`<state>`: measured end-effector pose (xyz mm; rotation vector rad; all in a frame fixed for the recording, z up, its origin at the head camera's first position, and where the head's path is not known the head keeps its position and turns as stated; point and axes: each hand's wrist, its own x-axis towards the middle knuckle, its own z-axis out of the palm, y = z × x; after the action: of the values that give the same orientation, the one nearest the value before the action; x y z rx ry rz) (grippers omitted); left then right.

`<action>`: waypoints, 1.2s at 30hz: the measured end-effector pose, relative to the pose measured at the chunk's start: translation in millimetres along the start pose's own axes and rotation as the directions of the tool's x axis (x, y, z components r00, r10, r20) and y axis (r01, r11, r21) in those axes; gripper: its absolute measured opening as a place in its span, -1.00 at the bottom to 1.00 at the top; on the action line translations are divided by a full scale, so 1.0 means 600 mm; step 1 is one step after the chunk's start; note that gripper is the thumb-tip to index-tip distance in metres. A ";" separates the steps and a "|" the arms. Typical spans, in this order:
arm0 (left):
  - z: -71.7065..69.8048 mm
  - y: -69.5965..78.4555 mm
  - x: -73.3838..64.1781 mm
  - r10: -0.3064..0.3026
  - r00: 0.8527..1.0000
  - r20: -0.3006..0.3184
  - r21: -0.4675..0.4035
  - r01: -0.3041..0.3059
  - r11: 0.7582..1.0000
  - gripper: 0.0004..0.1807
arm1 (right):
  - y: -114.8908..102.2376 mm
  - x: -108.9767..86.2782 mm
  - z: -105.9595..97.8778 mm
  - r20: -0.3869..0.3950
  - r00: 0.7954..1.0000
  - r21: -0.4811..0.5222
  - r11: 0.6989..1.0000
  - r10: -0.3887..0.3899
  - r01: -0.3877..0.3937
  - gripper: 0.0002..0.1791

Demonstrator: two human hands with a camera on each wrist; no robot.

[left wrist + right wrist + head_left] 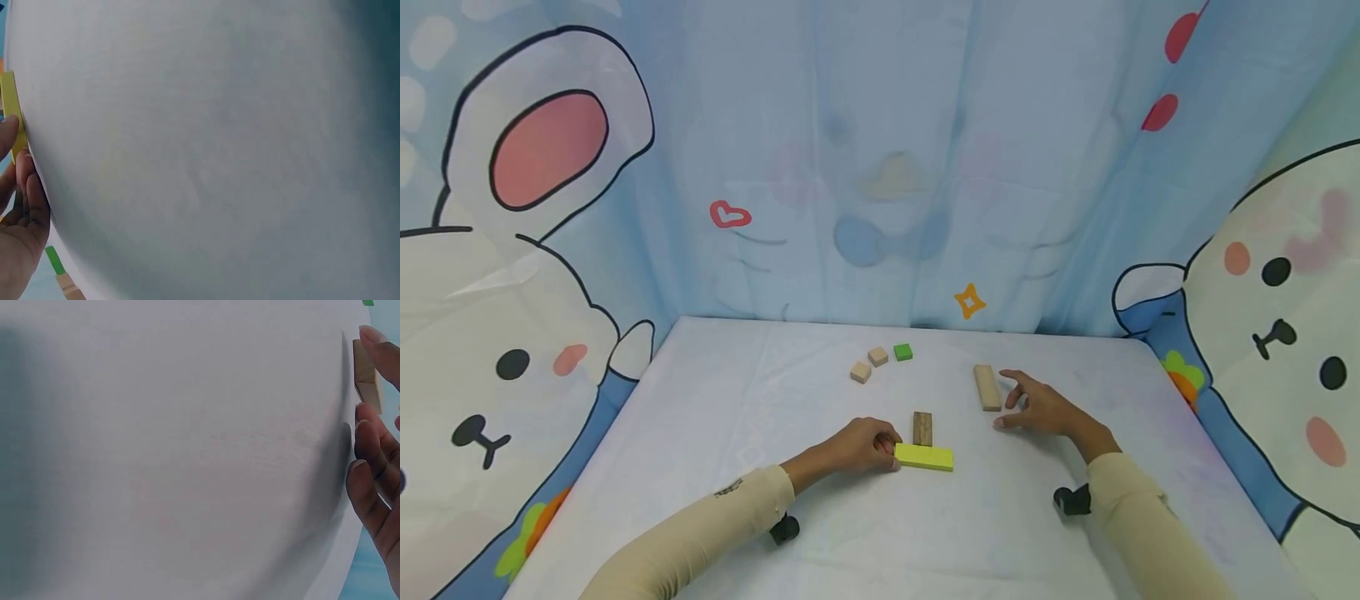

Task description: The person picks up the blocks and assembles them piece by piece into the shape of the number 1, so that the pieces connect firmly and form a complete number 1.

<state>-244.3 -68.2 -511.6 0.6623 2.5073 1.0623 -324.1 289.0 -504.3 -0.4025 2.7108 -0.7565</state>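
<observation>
My left hand (863, 446) pinches the left end of a long yellow block (928, 457) between thumb and fingers. In the left wrist view the thumb overlaps part of that yellow block (10, 94). Just behind it lies a short brown wooden block (922, 428); whether the two touch, I cannot tell. To the right, my right hand (1041, 408) hovers with thumb and fingers spread apart beside a long pale wooden block (987, 388). In the right wrist view the pale block (364, 365) shows past the thumb, and a gap separates the fingers from it.
Farther back on the white-covered table (760, 375) sit two small pale wooden cubes (861, 372) and a small green block (903, 352). A blue printed curtain (880, 108) hangs behind the table's far edge.
</observation>
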 end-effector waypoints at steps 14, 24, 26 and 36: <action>0.005 -0.003 -0.001 -0.018 1.000 -0.003 0.001 0.018 1.000 -0.69 | -0.007 0.028 -0.013 0.067 0.996 0.003 0.998 0.060 -0.060 0.19; 0.004 -0.005 0.000 -0.013 1.000 0.001 0.014 0.013 1.000 -0.68 | -0.003 0.053 -0.019 0.108 0.993 -0.017 0.999 0.053 -0.051 0.26; 0.003 -0.004 0.000 -0.012 1.000 0.001 0.016 0.012 1.000 -0.68 | -0.003 0.058 -0.020 0.117 0.992 -0.018 0.999 0.053 -0.051 0.29; 0.002 -0.002 0.001 -0.022 1.000 -0.001 0.015 0.022 1.000 -0.68 | -0.005 0.072 -0.021 0.139 0.989 -0.041 0.998 0.049 -0.043 0.31</action>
<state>-244.9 -67.9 -513.3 0.6374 2.5197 1.0368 -367.6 277.4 -501.4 -0.3850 2.5965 -0.6406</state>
